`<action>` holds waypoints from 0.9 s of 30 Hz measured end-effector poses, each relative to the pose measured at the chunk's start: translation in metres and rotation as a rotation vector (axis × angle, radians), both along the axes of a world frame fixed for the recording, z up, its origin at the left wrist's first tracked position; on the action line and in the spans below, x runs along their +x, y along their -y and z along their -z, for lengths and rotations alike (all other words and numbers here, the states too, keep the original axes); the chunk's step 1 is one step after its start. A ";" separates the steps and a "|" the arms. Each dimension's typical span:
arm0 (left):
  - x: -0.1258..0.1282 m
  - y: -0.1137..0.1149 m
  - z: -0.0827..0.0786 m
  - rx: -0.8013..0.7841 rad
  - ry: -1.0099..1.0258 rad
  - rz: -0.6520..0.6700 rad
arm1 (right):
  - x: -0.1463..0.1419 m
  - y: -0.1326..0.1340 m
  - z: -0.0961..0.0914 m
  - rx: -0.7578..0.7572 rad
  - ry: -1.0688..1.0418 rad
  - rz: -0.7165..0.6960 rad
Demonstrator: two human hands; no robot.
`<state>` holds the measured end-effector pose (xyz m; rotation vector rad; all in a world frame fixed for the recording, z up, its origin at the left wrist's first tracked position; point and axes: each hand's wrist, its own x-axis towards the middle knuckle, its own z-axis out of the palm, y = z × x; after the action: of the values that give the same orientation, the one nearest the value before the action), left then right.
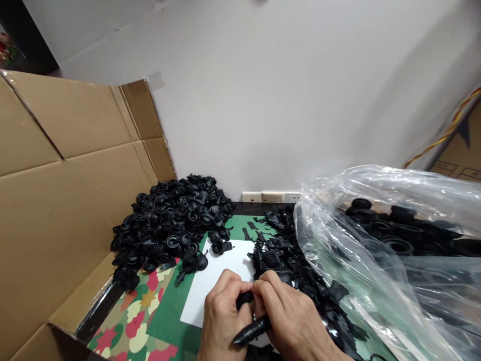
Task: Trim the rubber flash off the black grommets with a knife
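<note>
Low in the middle of the head view, my left hand [224,317] is closed around a small black rubber part [244,299]. My right hand [287,313] pinches at the same part, its fingertips touching those of the left. A black pen-shaped tool [252,332] with a pointed end sticks out of my right palm toward the left; what its other end looks like is hidden. Under the hands lies a white sheet [199,296] on a green mat [169,318]. A few loose black rubber parts [217,244] rest on the sheet's far end.
A large heap of ribbed black rubber parts [169,220] leans against a cardboard sheet [82,200] at left. Black rubber scraps [280,250] are piled right of the paper. A clear plastic bag [323,215] at right holds black round parts [398,220]. Wall sockets [272,197] sit behind.
</note>
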<state>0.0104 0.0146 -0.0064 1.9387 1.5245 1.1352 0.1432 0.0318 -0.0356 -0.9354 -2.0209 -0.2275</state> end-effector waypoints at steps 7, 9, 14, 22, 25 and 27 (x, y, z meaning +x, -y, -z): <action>-0.007 0.005 -0.006 -0.167 0.361 -0.036 | 0.025 -0.009 -0.012 -0.317 -0.496 0.010; -0.007 0.005 -0.007 -0.197 0.431 -0.046 | 0.027 -0.009 -0.016 -0.424 -0.575 0.022; -0.007 0.004 -0.011 -0.223 0.449 -0.077 | 0.026 -0.006 -0.024 -0.618 -0.659 -0.014; -0.008 0.008 -0.005 -0.185 0.295 -0.073 | 0.017 0.002 -0.026 -0.455 -0.396 -0.343; -0.007 0.008 -0.003 -0.114 0.157 -0.081 | 0.011 0.004 -0.017 -0.330 -0.221 -0.338; -0.006 0.007 -0.003 -0.055 0.040 -0.097 | 0.009 0.004 -0.014 -0.238 -0.111 -0.289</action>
<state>0.0041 0.0071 -0.0035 1.8132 1.6260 1.1523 0.1522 0.0279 -0.0219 -0.7660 -2.0789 0.2227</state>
